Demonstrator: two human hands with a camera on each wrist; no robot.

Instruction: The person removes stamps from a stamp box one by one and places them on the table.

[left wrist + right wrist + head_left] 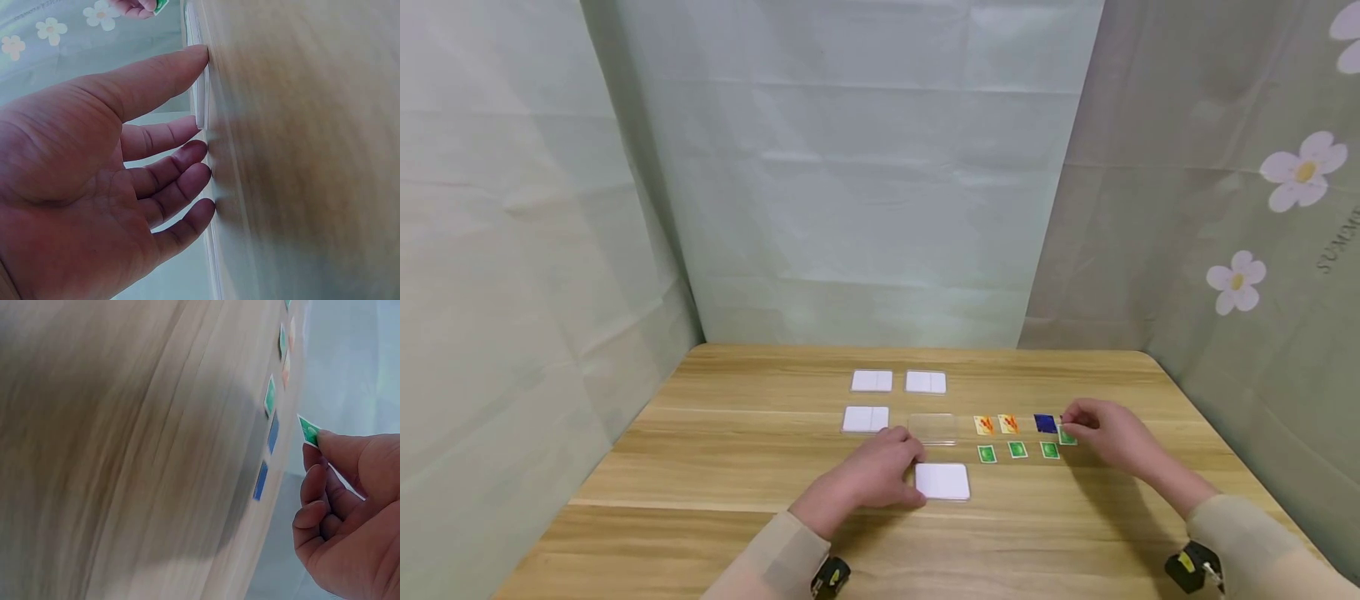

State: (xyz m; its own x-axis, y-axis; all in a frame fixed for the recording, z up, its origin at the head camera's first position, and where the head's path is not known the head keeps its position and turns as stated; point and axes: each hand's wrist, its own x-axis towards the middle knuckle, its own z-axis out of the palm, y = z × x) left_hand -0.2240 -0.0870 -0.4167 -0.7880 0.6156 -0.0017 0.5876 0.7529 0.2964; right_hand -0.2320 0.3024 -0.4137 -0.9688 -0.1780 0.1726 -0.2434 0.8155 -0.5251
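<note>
My right hand [1108, 433] pinches a small green stamp [308, 430] between thumb and index finger, above the table. Below it, two dark blue stamps [274, 432] lie on the wood; in the head view the hand partly covers one. My left hand [876, 469] rests by a white card in a clear case [943, 482]. Its thumb and index finger touch the near end of the case [201, 94], while the other fingers extend loosely to the tabletop. Several green stamps [1018, 450] lie in a row to the right, with two orange-and-yellow stamps [983, 425] behind them.
A transparent case [932, 418] lies just beyond the left fingers. Three white cards in clear cases lie farther back, one of them this left-hand card [866, 419]. The wooden table [737, 467] meets hanging cloth [865, 208] at its back and sides.
</note>
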